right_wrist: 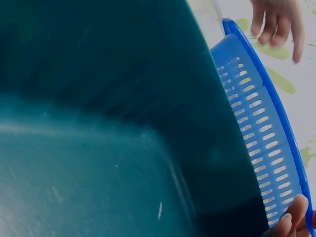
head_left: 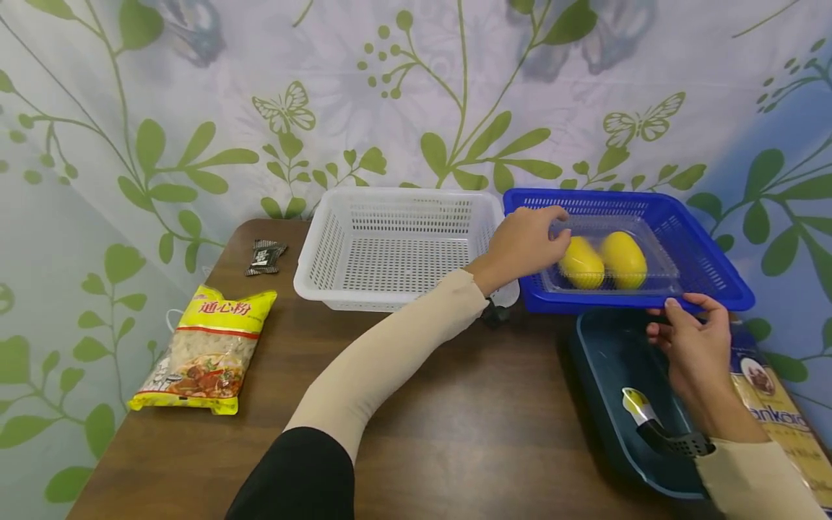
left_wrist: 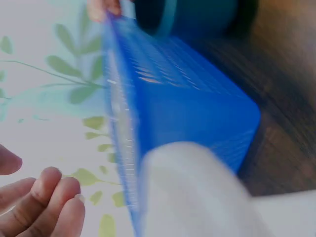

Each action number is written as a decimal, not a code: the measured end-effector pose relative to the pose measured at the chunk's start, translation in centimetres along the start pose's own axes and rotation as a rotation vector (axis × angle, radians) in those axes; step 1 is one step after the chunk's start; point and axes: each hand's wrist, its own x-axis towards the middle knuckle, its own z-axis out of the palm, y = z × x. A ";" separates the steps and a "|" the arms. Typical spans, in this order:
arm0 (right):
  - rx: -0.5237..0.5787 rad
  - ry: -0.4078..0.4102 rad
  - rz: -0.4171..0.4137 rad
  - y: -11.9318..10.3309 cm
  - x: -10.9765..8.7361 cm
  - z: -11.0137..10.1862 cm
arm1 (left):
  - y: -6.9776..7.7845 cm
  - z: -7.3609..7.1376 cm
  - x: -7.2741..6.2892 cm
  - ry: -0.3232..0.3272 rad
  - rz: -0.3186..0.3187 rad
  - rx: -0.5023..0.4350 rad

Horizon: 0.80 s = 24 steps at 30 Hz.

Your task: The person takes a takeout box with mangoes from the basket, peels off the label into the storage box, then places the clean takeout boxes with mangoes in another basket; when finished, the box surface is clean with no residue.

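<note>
A blue basket (head_left: pixel 705 249) stands at the back right, holding a clear plastic container (head_left: pixel 656 242) with two yellow mangoes (head_left: pixel 624 260) in it. My left hand (head_left: pixel 529 242) is over the basket's left end, beside the left mango, its fingers loosely bent and nothing between them. In the left wrist view, these fingers (left_wrist: pixel 66 197) are apart from the blue wall. My right hand (head_left: pixel 698 354) pinches the basket's front rim near its right end. The right wrist view shows those fingertips (right_wrist: pixel 295 210) at the rim. Below this hand lies a dark teal basin (head_left: pixel 601 361).
A white basket (head_left: pixel 406 296) adjoins the blue one on the left. Farther left are a yellow bag of macaroni (head_left: pixel 211 347) and a small dark wrapped packet (head_left: pixel 265 257). A blue and gold package (head_left: pixel 773 404) lies right of the basin. A patterned curtain (head_left: pixel 390 94) hangs behind the wooden table (head_left: pixel 448 433).
</note>
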 end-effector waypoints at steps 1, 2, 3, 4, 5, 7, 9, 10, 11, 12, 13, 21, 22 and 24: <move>-0.009 -0.004 0.001 0.0 0.1 0.0 | 0.1 -0.7 -0.6 0.006 0.021 -0.019; -0.023 -0.009 0.001 -0.1 0.1 0.0 | 0.1 -1.5 -1.2 0.008 0.041 -0.042; -0.042 -0.012 -0.003 -0.2 0.2 0.0 | 0.1 -2.3 -1.8 0.010 0.057 -0.066; -0.063 -0.014 -0.007 -0.2 0.3 0.0 | 0.1 -3.1 -2.4 0.011 0.073 -0.087; -0.090 -0.015 -0.012 -0.4 0.4 0.0 | 0.0 -3.8 -3.1 0.012 0.085 -0.105; -0.148 -0.011 -0.017 -0.7 0.5 -0.1 | -0.4 -5.4 -4.5 0.018 0.110 -0.132; -0.210 -0.012 -0.016 -1.0 0.8 -0.3 | -0.9 -6.9 -6.0 0.041 0.118 -0.150; -0.239 -0.017 -0.012 -1.2 0.9 -0.4 | -1.3 -7.6 -6.8 0.060 0.125 -0.153; -0.267 -0.025 -0.010 -1.4 1.0 -0.5 | -1.7 -8.2 -7.6 0.078 0.127 -0.153; -0.292 -0.033 -0.007 -1.5 1.1 -0.6 | -2.1 -8.9 -8.4 0.097 0.132 -0.155; -0.306 -0.049 -0.008 -1.6 1.1 -0.7 | -2.6 -9.4 -9.3 0.117 0.134 -0.152; -0.451 -0.266 -0.231 -2.3 -1.5 -0.4 | -4.9 -11.0 -17.7 0.186 0.166 0.032; -0.517 -0.288 -0.297 -2.3 -2.2 0.0 | -4.9 -10.8 -18.8 0.190 0.172 0.081; -0.666 -0.308 -0.439 -2.4 -4.0 0.9 | -5.0 -10.5 -20.8 0.201 0.183 0.182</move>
